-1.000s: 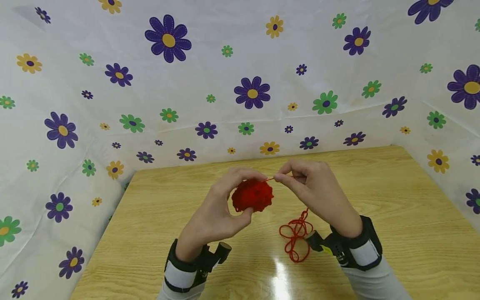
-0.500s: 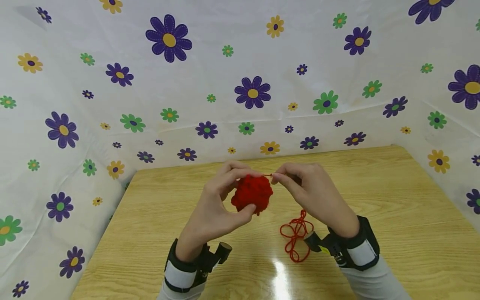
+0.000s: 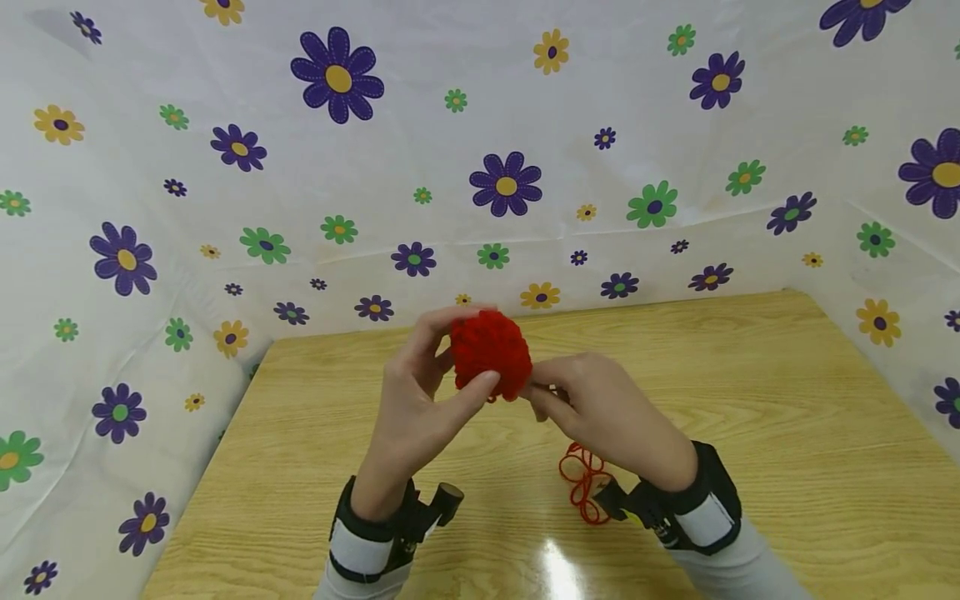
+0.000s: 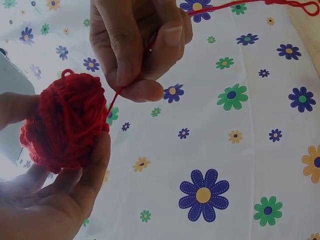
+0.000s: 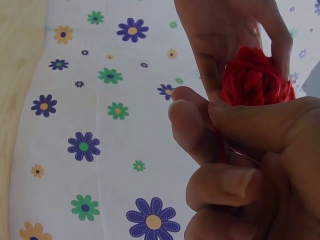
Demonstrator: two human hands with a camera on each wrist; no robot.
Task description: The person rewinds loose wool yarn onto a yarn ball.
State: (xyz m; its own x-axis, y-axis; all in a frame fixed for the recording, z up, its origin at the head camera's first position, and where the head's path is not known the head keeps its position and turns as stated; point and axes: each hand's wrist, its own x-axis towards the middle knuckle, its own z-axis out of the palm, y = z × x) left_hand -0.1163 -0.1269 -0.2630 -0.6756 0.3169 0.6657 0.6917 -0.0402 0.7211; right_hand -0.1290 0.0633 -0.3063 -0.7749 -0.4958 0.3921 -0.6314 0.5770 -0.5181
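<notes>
A ball of red yarn (image 3: 489, 350) is held up above the table in my left hand (image 3: 420, 400), its thumb on the near side and fingers round the far side. To its right, my right hand (image 3: 600, 408) pinches the yarn strand (image 4: 113, 104) between thumb and forefinger. In the left wrist view that strand runs short and taut from the ball to the pinching fingertips (image 4: 127, 72). More yarn trails from the back of the right hand. In the right wrist view the ball is partly hidden behind the right thumb (image 5: 260, 120).
Loose loops of red yarn (image 3: 581, 479) lie on the wooden table (image 3: 300, 467), partly behind the right wrist's camera (image 3: 611, 497). A white cloth with printed flowers (image 3: 420, 150) stands round the back and sides of the table.
The left hand has turned the ball and shifted it up and left. My right hand has moved down and left, close against the ball, still pinching the strand.
</notes>
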